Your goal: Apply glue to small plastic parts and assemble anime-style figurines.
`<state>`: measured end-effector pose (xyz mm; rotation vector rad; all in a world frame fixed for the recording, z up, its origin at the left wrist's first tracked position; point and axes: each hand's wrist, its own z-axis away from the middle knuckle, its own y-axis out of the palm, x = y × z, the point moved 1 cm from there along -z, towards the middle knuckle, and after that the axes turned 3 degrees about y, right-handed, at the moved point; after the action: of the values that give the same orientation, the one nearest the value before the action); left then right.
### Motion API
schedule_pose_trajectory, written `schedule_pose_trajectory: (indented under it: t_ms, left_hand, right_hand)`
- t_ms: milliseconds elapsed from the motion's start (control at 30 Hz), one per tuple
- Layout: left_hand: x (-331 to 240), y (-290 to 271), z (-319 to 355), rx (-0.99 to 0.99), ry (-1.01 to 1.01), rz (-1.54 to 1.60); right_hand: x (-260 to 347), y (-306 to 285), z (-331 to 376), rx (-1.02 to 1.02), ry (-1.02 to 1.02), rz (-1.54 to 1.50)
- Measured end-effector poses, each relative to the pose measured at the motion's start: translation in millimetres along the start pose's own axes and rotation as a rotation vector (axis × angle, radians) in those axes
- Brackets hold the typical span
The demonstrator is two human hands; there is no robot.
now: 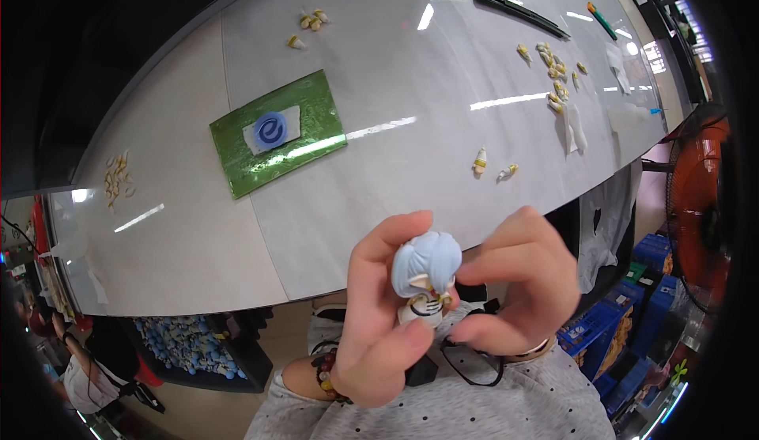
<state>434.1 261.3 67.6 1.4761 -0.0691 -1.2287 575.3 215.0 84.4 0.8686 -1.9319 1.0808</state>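
A small figurine is held up at the lower middle of the frame, in front of the near edge of the surface. Its rounded hair is pale blue with moulded ridges, a cream pointed ear shows below, and the white body has dark stripes and gold trim near the neck. The left hand pinches it between thumb and fingers. The right hand is curled at its right side, forefinger close to the head and thumb lower; whether it grips anything small I cannot tell.

The surface is glossy pale grey, with a seam and a creamier panel toward the left. Left of centre lies a green slab carrying a blue disc with a dark curl. Small white-and-yellow pieces lie in groups at the upper left, far left and upper right, near a black stick and a green pen.

Beyond, a dark bin of blue pieces stands lower left, near another person; an orange fan and blue crates fill the right.
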Motion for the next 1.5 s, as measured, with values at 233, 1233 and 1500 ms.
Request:
schedule_pose_trajectory:
  t_ms: [233, 1233, 1500]
  left_hand:
    - [2.4, -4.4, -6.1, 0.177, 0.189, -0.129]
    - [-5.4, -4.6, -24.2, 0.031, 0.078, -0.019]
    - [-2.3, -2.2, -30.3, 0.181, -0.082, 0.204]
  right_hand:
    - [-0.1, 5.0, 6.5, -0.022, 0.04, -0.01]
    - [-47.4, -90.2, 18.5, -1.04, 0.131, 0.074]
    - [-130.5, -190.5, 10.2, -0.595, 0.531, 0.346]
